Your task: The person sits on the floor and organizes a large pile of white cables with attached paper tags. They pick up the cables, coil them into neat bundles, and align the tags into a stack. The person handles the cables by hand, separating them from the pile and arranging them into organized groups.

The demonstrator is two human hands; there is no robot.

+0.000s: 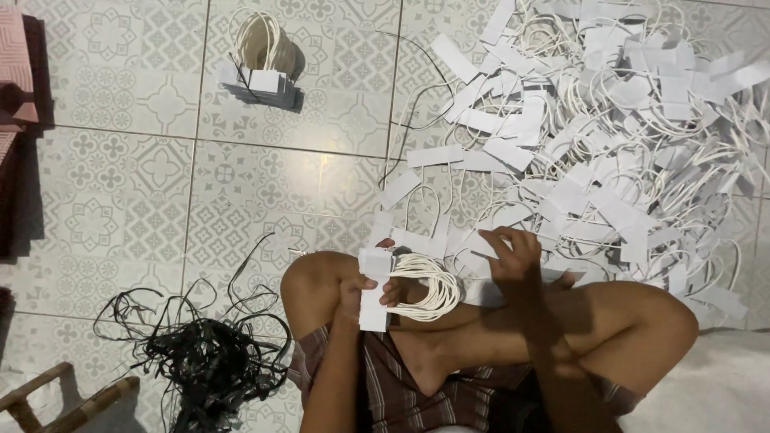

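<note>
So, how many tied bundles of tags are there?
2: one bundle on the floor at top left, one bundle in the left hand. The loose pile may hide more.

Two hands (365,293) (513,256); two tag bundles (401,289) (261,80); one loose tag heap (609,136); one black string tangle (200,353).

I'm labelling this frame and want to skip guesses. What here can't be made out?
- Head view: left hand palm, hidden behind its white tag bundle.
- Right hand: shadowed; any grip unclear.
- Loose tag pile, cut by right edge.
- Wooden frame, cut at bottom-left corner.
</note>
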